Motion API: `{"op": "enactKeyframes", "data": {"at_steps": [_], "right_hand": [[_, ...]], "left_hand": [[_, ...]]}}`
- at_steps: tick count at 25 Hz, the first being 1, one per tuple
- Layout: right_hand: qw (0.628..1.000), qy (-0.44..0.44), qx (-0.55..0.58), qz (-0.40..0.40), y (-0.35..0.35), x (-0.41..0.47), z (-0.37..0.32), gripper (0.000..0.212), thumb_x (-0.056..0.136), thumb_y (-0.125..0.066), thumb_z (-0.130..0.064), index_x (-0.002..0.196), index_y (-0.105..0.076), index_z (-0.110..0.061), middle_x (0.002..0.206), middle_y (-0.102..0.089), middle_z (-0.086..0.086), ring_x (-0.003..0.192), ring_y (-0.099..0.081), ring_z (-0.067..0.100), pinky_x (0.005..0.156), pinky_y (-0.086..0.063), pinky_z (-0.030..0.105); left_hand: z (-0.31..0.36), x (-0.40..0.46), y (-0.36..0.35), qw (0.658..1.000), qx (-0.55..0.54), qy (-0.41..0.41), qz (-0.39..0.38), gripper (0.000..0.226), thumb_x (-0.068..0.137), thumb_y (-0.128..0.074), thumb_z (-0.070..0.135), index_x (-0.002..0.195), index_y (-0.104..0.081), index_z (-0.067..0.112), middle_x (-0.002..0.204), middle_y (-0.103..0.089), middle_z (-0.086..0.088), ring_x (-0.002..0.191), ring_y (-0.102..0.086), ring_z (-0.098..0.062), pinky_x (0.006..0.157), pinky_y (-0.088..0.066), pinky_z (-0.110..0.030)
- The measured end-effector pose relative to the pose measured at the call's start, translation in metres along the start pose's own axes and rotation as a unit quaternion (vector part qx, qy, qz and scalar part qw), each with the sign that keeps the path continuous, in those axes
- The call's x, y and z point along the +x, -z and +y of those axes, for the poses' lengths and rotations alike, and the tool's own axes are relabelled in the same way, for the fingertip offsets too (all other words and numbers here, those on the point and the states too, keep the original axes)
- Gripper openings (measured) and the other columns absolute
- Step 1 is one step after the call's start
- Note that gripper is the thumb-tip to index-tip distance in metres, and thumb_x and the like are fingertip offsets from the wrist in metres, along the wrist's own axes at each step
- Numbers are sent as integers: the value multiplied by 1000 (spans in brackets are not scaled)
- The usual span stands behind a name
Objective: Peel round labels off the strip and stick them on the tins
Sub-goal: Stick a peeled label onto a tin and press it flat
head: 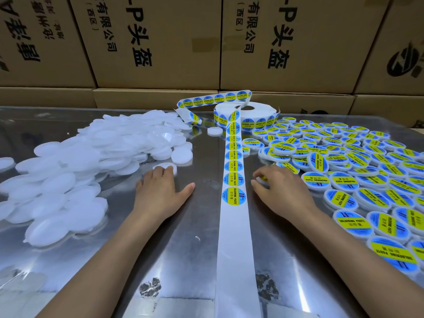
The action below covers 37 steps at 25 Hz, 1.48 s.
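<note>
My left hand (160,187) lies flat, fingertips on a blank tin (165,167). My right hand (282,189) curls round a labelled tin (262,180) — the strip (234,180) runs between them.

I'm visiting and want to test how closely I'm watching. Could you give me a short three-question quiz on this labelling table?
1. True or false: the plain white tins are heaped on the person's right.
2. Which hand holds a tin that already carries a label: (a) the left hand, (b) the right hand?
3. Fill in: the label strip runs down the table between the two ____.

Key
1. False: they lie on the left; the labelled tins are on the right.
2. (b): its fingers curl round a labelled tin, while the left hand's fingertips rest on a plain tin.
3. Hands.
</note>
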State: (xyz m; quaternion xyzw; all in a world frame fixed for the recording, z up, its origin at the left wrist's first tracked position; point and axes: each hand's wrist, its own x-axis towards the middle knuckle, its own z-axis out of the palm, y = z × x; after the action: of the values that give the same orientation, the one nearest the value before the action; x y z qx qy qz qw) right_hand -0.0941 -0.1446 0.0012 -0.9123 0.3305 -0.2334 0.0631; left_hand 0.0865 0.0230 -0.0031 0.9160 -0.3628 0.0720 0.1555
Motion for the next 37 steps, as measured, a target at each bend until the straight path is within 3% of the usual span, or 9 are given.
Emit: {"op": "enactKeyframes", "data": {"at_steps": [4, 7, 13, 19, 22, 26, 32, 34, 37], "right_hand": [[986, 85, 131, -53, -6, -2, -11, 31, 88, -60, -40, 116, -63, -27, 119, -62, -11, 117, -48, 12, 99, -38, 32], [980, 109, 124, -110, -13, -5, -14, 45, 87, -60, -45, 128, -56, -28, 126, -58, -10, 123, -43, 10, 102, -32, 26], [966, 71, 207, -137, -10, 0, -11, 51, 79, -74, -33, 126, -58, -23, 119, -64, -6, 97, -55, 10, 93, -45, 33], [941, 33, 300, -155, -12, -1, -13, 47, 76, -78, -19, 119, -61, -22, 117, -66, -7, 112, -58, 6, 100, -45, 35], [935, 40, 323, -141, -12, -3, -14, 32, 76, -78, -15, 101, -63, -27, 105, -69, -6, 103, -63, 11, 94, -49, 40], [935, 54, 329, -121, -8, -5, -19, 27, 76, -77, -12, 87, -58, -28, 95, -69, 2, 93, -66, 23, 86, -51, 46], [947, 85, 284, -121, -2, -9, -23, 11, 82, -71, -31, 75, -64, -28, 84, -69, -8, 83, -60, -3, 75, -47, 31], [936, 37, 324, -132, 1, -8, -28, 40, 84, -58, -55, 68, -65, -19, 80, -71, 0, 83, -64, 11, 83, -50, 38], [880, -32, 454, -136, 6, -5, -33, 61, 76, -41, -68, 48, -54, -15, 80, -74, 5, 94, -68, 8, 97, -46, 36]], "left_hand": [[3, -1, 3, 990, -103, -87, 29, 24, 87, -61, 39, 101, -65, 20, 103, -58, 1, 99, -57, -19, 81, -42, -31], [9, -4, 1, 973, -178, -148, 9, 14, 86, -64, 34, 82, -63, 20, 92, -59, 7, 87, -56, -12, 73, -43, -28], [21, -10, 6, 940, -279, -195, 23, 13, 91, -56, 37, 83, -55, 27, 79, -64, 12, 79, -60, -9, 72, -49, -35], [21, -11, 10, 941, -296, -148, 76, 16, 92, -53, 38, 82, -57, 27, 66, -59, 10, 65, -52, -8, 62, -42, -28], [20, -8, 4, 955, -251, -150, 41, 19, 90, -53, 40, 82, -61, 25, 77, -61, 7, 76, -54, -9, 73, -46, -36], [23, -9, 0, 943, -233, -240, -10, 35, 85, -56, 51, 108, -63, 26, 106, -61, 14, 103, -55, -6, 84, -46, -27], [27, -13, -1, 918, -202, -324, -109, 40, 85, -60, 50, 116, -63, 26, 117, -63, 13, 106, -54, 2, 92, -41, -19], [26, -12, 1, 916, -196, -329, -119, 46, 84, -59, 54, 120, -63, 26, 124, -59, 16, 112, -50, 6, 95, -39, -15], [25, -14, 3, 919, -181, -324, -133, 57, 80, -55, 64, 124, -61, 28, 132, -53, 19, 119, -41, 11, 94, -27, 0]]}}
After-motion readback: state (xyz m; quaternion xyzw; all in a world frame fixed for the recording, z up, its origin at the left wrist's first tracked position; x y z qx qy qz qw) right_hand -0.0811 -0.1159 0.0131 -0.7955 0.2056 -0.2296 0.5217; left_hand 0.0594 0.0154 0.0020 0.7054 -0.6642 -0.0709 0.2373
